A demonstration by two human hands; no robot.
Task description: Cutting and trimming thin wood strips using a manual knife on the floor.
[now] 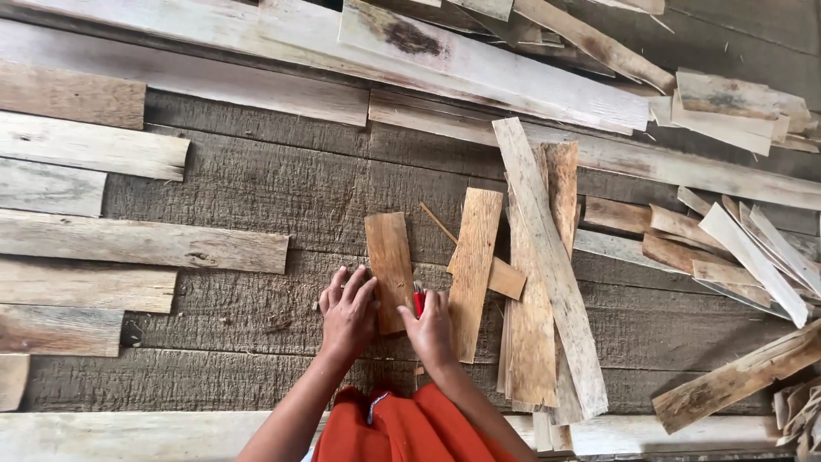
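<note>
Around hands: short brown board (389,267) between them; plank pile (539,282) crowds right.
Left hand (348,310): flat, released, touching board edge.
Right hand (430,329): clenched on red tool (419,301).
Open room: bare wooden floor (256,188) left.

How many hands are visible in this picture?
2. The left hand rests flat beside a short brown board. The right hand holds a small red tool at that board's other edge.
</note>
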